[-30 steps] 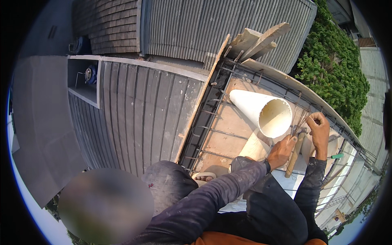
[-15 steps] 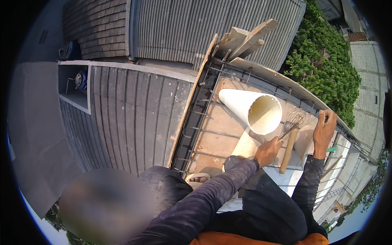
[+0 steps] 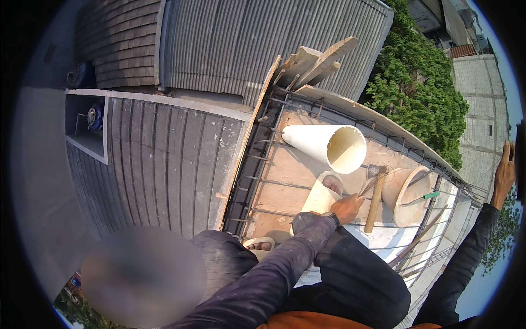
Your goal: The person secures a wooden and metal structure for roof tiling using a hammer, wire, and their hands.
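At upper left, overlapping shingles [image 3: 121, 41], rough and weathered; below, a dark ribbed roof [image 3: 170, 142] with pale scuffs. Toward upper center, a grey corrugated sheet [image 3: 219, 49] with fine parallel ridges. Along the middle, a long raw wooden board [image 3: 252, 140], then tan plywood [image 3: 296, 164] crossed by thin steel bars [image 3: 282, 183]. At center right, a smooth white tube [image 3: 309, 137] with a ragged round mouth. Just below, the left hand [image 3: 346, 209], with fingers curled around a thin dark wire bundle [image 3: 369, 187], slanting up toward a hammer [image 3: 374, 205] with a pale wooden handle. Farther right, a tan cylinder [image 3: 406, 192], open-mouthed, and a green handle [image 3: 431, 195]. At far right, well apart, the right hand [image 3: 504, 172], raised near the dark rim; cannot tell whether pinching anything.
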{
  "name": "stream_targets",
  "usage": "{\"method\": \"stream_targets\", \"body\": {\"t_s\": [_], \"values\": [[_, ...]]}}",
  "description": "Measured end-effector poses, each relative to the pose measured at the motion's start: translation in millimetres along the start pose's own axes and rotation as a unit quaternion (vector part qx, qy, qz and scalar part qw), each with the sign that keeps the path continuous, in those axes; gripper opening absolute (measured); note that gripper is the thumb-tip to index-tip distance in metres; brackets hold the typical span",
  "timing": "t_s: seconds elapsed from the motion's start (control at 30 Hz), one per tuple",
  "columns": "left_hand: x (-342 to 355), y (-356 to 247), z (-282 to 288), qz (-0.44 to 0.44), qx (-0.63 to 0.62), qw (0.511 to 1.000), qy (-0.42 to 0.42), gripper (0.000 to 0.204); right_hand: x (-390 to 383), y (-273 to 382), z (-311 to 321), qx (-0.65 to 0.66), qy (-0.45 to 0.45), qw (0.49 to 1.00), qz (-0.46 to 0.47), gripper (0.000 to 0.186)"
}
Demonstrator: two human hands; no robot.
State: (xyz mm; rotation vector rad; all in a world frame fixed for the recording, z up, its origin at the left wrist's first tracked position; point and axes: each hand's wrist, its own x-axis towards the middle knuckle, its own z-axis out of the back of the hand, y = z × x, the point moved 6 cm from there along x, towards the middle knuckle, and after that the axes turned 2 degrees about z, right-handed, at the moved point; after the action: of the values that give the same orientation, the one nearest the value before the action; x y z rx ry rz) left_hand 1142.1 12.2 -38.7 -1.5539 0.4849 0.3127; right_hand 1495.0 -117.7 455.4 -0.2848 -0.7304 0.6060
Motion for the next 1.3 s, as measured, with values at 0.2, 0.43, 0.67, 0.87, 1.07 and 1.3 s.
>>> {"method": "stream_targets", "body": {"t_s": [0.2,0.43,0.67,0.87,1.07,1.3], "values": [[0,-2,1,0.017,0.024,1.000,0.001,0.050,52,83,31,0.174,0.045,0.984,0.000,0.038],[-10,-26,24,0.021,0.116,0.992,0.048,0.057,82,133,77,0.244,0.028,0.969,0.018,0.031],[-12,-30,43,-0.036,0.216,0.974,-0.063,0.087,78,224,91,0.378,0.184,0.907,-0.023,0.035],[-29,-133,105,-0.195,0.051,0.976,-0.084,0.079,38,273,71,0.461,0.230,0.857,0.021,0.022],[-107,-285,165,-0.390,-0.291,0.873,-0.046,0.080,-9,304,87,0.556,0.289,0.778,0.056,0.019],[-153,-314,190,-0.229,-0.374,0.898,0.035,0.036,-10,287,94,0.701,0.275,0.656,-0.051,0.034]]}}
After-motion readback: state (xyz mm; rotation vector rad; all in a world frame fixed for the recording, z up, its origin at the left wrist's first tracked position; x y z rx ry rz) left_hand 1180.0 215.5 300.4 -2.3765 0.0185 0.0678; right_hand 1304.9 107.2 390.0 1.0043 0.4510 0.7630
